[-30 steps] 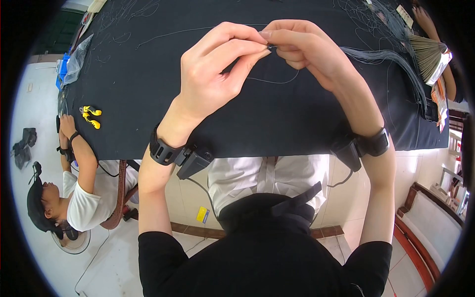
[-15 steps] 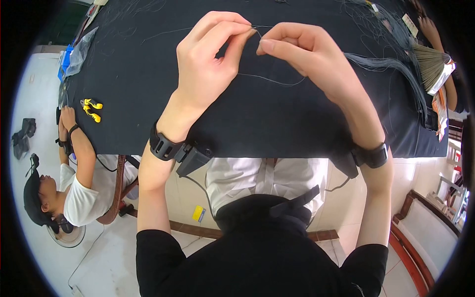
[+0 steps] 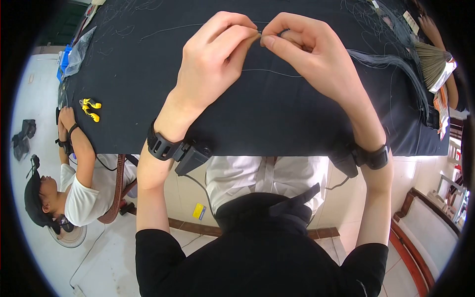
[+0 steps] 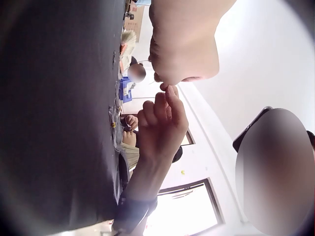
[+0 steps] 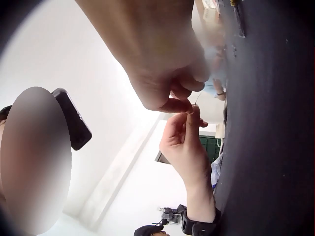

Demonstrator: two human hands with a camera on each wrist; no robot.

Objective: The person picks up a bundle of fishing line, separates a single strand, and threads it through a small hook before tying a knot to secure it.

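My left hand [image 3: 215,67] pinches a thin grey cord [image 3: 271,72] between thumb and fingertips, held up over the black tablecloth. My right hand [image 3: 316,57] comes in from the other side, thumb and index finger pinched together at the same spot, its other fingers curled. The tips of both hands nearly meet. One length of cord trails off to the left behind the left hand, and another sags between the two hands. In the right wrist view, a short cord end [image 5: 196,101] sticks up at the fingertips of the left hand [image 5: 189,147]. What lies inside the pinch is hidden.
Yellow-and-black pliers [image 3: 91,110] lie at the table's left. A bundle of grey cords [image 3: 383,60] runs along the right side beside a fanned stack [image 3: 433,64]. Another person [image 3: 81,193] sits at the left edge; a further arm [image 3: 430,29] shows at upper right.
One second ago the fingertips were together; the right hand then drew away, opening a gap, and has come back close to the left. The left hand rose slightly, farther over the table.
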